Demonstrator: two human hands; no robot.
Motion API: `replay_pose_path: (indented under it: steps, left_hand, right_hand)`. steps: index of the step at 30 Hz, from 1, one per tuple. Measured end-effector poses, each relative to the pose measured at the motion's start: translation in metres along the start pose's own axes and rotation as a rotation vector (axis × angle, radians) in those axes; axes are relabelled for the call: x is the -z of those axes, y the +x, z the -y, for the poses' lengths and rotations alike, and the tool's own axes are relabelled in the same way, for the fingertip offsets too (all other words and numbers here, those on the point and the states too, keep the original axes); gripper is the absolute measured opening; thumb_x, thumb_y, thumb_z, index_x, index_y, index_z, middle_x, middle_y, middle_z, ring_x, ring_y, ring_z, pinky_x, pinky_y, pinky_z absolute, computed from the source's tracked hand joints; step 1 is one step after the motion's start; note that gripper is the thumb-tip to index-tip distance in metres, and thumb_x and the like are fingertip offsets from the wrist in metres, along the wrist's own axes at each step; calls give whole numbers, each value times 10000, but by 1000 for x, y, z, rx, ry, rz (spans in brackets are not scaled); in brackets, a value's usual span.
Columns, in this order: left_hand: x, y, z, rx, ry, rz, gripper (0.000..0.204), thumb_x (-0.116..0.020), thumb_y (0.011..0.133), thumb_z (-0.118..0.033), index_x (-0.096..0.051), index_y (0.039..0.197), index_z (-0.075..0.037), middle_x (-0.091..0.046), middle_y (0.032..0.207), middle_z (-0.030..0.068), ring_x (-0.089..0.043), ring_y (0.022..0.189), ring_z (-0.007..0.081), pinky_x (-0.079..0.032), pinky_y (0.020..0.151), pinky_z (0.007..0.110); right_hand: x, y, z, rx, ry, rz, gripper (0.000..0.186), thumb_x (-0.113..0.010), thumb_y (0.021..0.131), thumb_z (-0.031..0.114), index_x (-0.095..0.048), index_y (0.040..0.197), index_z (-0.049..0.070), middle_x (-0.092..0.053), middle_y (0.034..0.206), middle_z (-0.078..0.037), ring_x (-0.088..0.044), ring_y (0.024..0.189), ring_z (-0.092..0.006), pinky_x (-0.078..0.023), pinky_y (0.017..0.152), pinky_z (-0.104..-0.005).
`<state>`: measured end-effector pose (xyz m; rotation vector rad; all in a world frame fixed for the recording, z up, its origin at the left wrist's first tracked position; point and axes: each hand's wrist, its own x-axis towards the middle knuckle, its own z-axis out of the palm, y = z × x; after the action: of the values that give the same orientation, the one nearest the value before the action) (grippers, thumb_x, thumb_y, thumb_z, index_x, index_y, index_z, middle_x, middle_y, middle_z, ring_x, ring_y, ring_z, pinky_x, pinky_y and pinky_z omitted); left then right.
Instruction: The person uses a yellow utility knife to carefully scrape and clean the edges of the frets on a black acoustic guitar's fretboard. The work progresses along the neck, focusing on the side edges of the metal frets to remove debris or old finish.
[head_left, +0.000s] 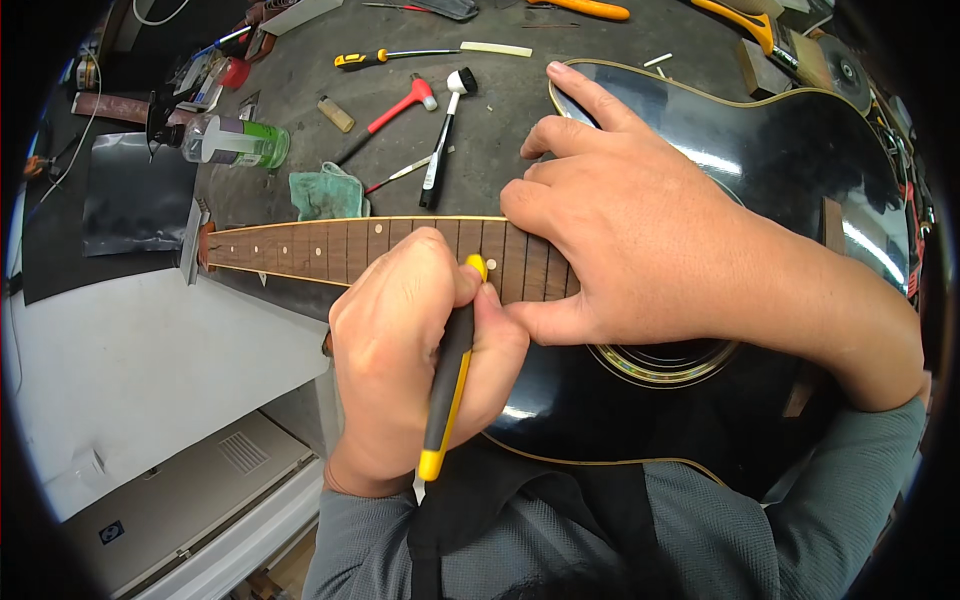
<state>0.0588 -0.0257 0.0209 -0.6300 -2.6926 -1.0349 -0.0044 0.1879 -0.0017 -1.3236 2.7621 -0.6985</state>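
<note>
My left hand (400,335) pinches the tool (446,408), its yellow-and-black handle slanting over the fretboard (315,248); my fingers crowd its upper end, so I can't quite tell whether the tip touches the wood. My right hand (645,225) is spread, palm down, across the guitar (575,405) where neck meets body, thumb by the fretboard's end. The guitar lies face up on the bench (290,85). Beyond the neck sit a rag (328,193), a brush (441,150), a hammer (393,108) and a bottle (237,142).
</note>
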Motion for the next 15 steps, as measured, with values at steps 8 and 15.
replay_pose_path:
  steps: [8, 15]
  left_hand:
    - [10, -11, -7, 22, -9, 51, 195, -664, 744, 52, -479, 784, 4, -531, 702, 90, -464, 587, 152, -380, 569, 291]
    - [19, -5, -6, 139, -128, 138, 167, -650, 742, 36, -485, 752, 11, -503, 683, 78, -469, 602, 143, -368, 571, 292]
  right_hand:
    - [-7, -2, -1, 20, 53, -76, 515, -799, 798, 491, -710, 825, -16, -712, 810, -148, -659, 1090, -336, -263, 1308, -576]
    - [-1, -1, 1, 8, 45, -4, 524, -802, 814, 485, -718, 923, -20, -715, 854, -152, -654, 1128, -347, -245, 1310, -593]
